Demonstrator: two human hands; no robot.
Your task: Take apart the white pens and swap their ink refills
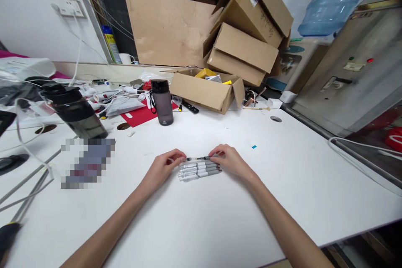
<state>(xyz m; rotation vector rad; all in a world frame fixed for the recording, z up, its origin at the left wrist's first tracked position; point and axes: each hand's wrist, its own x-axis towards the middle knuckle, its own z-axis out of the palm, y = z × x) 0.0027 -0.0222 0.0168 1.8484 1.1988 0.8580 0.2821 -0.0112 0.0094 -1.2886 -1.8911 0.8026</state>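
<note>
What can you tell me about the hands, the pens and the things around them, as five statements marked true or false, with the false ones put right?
1. The left hand and right hand are at opposite ends of the farthest pen. True.
2. The other pens stand upright in a cup. False: they lie side by side on the white table.
3. A dark bottle with a strap stands beyond the left hand. True.
4. The small blue scrap lies left of both hands. False: it lies to the right of the right hand.
5. The low open cardboard box holds something yellow. True.
</note>
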